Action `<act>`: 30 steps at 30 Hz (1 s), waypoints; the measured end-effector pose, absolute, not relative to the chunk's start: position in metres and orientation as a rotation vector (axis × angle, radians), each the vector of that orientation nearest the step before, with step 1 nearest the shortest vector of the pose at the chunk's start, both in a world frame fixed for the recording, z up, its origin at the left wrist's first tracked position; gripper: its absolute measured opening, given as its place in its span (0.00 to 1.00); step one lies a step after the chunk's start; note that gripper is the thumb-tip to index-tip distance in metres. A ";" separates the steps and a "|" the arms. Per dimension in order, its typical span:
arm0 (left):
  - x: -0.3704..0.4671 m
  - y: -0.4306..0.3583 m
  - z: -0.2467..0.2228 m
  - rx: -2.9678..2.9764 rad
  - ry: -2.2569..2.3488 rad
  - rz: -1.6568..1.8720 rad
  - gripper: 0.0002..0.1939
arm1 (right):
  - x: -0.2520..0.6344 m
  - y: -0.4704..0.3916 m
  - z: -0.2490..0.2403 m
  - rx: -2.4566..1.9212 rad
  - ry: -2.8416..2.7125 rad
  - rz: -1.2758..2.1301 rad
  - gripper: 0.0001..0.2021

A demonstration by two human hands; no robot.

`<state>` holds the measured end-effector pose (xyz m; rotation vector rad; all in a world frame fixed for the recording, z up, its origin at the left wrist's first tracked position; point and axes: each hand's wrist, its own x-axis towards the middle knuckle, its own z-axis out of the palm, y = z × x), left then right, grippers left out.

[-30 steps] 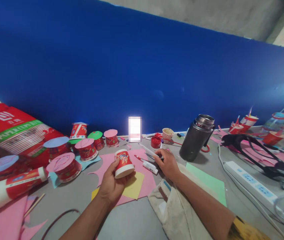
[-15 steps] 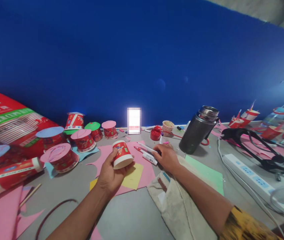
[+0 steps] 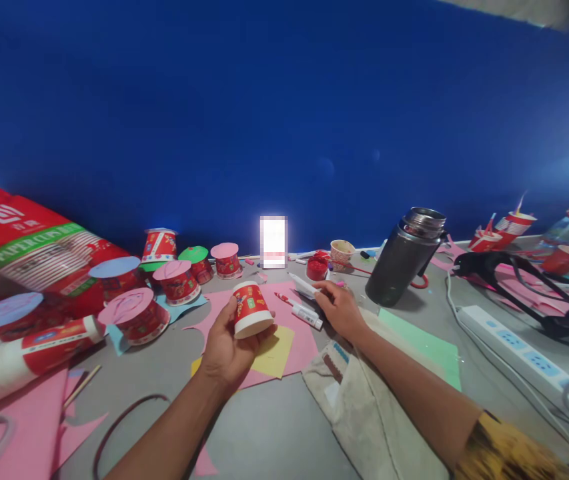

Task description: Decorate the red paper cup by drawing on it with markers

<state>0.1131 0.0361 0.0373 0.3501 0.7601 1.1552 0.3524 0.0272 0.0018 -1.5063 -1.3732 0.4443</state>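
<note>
My left hand (image 3: 229, 343) is wrapped round a red paper cup (image 3: 251, 308) with a white rim. The cup is tilted, its rim turned down towards me. With its fingers closed, my right hand (image 3: 337, 308) grips a white marker (image 3: 304, 285), whose tip points away to the left. Just below that hand, a white marker with a red cap (image 3: 306, 315) lies on pink paper (image 3: 294, 357). A yellow paper piece (image 3: 279, 353) rests on the pink sheet, under my left hand.
Several red cups with paper discs (image 3: 174, 283) stand at the left, before a paper-cup bag (image 3: 39, 233) and a cup stack (image 3: 29, 357). A dark flask (image 3: 399, 263), green paper (image 3: 427, 347), power strip (image 3: 514, 347) and black headgear (image 3: 539, 300) are right. A cloth bag (image 3: 359, 407) lies beneath my right forearm.
My right hand has lifted the white marker slightly from beside the red-capped one. My left hand still holds the cup. The whole view has shifted a little.
</note>
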 end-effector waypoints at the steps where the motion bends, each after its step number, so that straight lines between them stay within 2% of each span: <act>1: 0.113 0.036 0.038 0.341 0.778 1.165 0.14 | 0.354 0.028 0.001 -1.471 -1.306 0.482 0.14; 5: 0.111 0.035 0.038 0.318 0.790 1.163 0.13 | 0.359 0.031 0.001 -1.325 -1.017 0.641 0.15; 11: 0.108 0.034 0.038 0.343 0.735 1.104 0.19 | 0.360 0.030 0.005 -1.028 -0.675 0.934 0.19; 16: 0.108 0.033 0.037 0.313 0.781 1.115 0.16 | 0.360 0.029 0.008 -0.887 -0.487 1.125 0.22; 23: 0.106 0.035 0.038 0.324 0.743 1.068 0.20 | 0.352 0.022 0.020 -0.742 -0.291 1.477 0.13; 30: 0.106 0.036 0.035 0.338 0.739 1.097 0.19 | 0.352 0.020 0.020 -0.686 -0.314 1.560 0.18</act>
